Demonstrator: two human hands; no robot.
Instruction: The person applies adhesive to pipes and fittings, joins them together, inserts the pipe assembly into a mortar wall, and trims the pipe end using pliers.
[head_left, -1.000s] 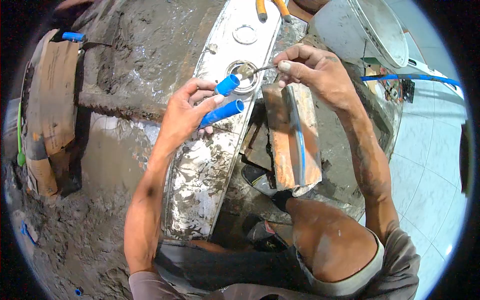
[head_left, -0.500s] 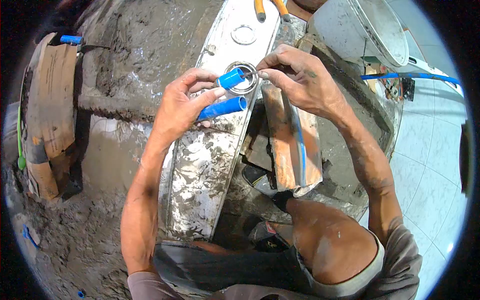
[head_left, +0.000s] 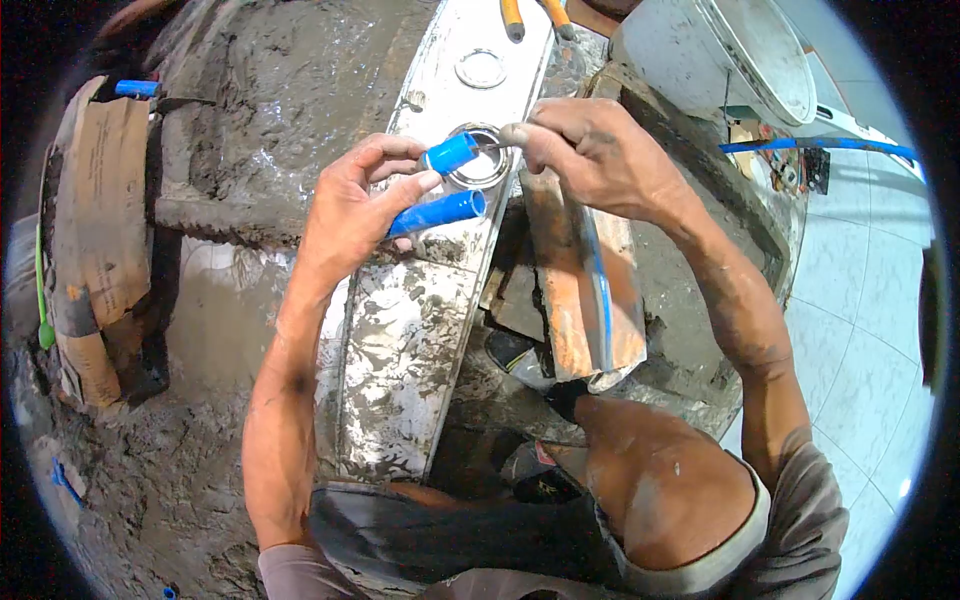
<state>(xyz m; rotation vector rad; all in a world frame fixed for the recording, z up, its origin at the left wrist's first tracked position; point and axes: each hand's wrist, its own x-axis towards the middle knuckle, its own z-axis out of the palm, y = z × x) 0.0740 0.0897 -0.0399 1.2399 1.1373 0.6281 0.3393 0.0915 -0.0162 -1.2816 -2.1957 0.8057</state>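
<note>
My left hand [head_left: 345, 205] is closed around two blue plastic pipe pieces. Its thumb and forefinger pinch the short pipe piece [head_left: 453, 152], while the longer pipe piece [head_left: 440, 214] sits lower in the same hand, its open end facing right. Opposite, my right hand [head_left: 605, 155] is closed in a pinch on a thin dark sliver [head_left: 490, 147], whose tip reaches the right mouth of the short piece. What kind of tool the sliver is cannot be made out. Both hands are above a white, mud-smeared panel [head_left: 400, 330] with a ringed round opening [head_left: 480, 182] beneath the short piece.
Orange tool handles [head_left: 513, 20] lie at the panel's far end. A white bucket [head_left: 680, 60] stands at upper right, near a blue pipe [head_left: 820, 146]. An orange-brown block [head_left: 565, 290] lies below my right hand. Wet mortar [head_left: 290, 80] and torn cardboard [head_left: 110, 200] are at left.
My right hand has turned at the wrist, its fingers curling in more around the sliver. My left hand and both pipe pieces have shifted slightly left.
</note>
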